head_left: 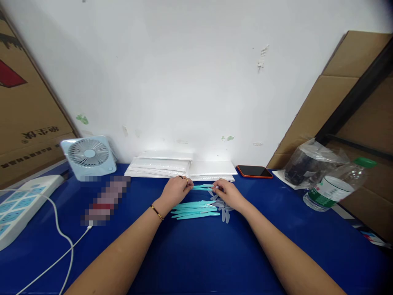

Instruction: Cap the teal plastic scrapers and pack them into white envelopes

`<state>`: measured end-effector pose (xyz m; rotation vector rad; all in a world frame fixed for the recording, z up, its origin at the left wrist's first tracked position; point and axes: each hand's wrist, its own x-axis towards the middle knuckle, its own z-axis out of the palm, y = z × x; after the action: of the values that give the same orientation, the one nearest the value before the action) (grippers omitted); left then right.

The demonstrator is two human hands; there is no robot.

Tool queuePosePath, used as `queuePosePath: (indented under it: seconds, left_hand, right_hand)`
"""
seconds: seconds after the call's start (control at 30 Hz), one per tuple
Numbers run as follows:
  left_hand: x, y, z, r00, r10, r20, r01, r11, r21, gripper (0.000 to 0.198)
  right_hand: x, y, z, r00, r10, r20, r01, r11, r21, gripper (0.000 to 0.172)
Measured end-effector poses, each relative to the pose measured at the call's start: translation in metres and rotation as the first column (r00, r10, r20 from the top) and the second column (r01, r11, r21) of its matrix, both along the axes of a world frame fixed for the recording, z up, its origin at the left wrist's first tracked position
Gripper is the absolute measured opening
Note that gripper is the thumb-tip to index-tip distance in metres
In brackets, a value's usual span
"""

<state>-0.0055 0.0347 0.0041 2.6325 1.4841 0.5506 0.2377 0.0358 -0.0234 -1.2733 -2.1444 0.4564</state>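
My left hand and my right hand meet over a blue table, each pinching one end of a thin teal stick-like tool held between them. Below the hands lies a small pile of several more teal tools side by side. Beside them, under my right hand, sit several small clear caps. The left wrist wears a thin bracelet, and a ring shows on a left finger.
A stack of white padded envelopes lies against the wall behind the hands. A phone lies to their right. A small fan, a power strip with a white cable, a plastic bottle and a bagged item stand at the sides.
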Motion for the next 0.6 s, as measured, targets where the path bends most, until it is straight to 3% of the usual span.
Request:
queuePosePath:
  seconds: [0.1, 0.33, 0.47, 0.6]
  left_hand:
    - [-0.002, 0.003, -0.009, 0.999, 0.018, -0.030, -0.019, 1.000, -0.024, 0.017]
    - [-0.002, 0.002, -0.019, 0.999, -0.045, 0.021, 0.047, 0.996, -0.081, 0.034]
    - [-0.003, 0.004, -0.020, 0.997, -0.073, -0.005, 0.072, 0.994, -0.080, 0.025]
    - [-0.001, 0.005, -0.022, 0.999, -0.050, -0.007, 0.050, 0.998, -0.037, 0.022]
  right_hand:
    - [-0.008, 0.001, -0.001, 0.999, 0.031, 0.015, -0.031, 1.000, -0.004, 0.016]
    - [-0.004, 0.007, -0.009, 0.987, -0.126, 0.099, 0.129, 0.991, -0.023, 0.015]
    - [-0.003, 0.010, -0.010, 0.984, -0.140, 0.115, 0.142, 0.990, -0.012, 0.010]
    - [-0.005, 0.017, -0.006, 0.984, -0.097, 0.151, 0.089, 0.994, 0.056, 0.024]
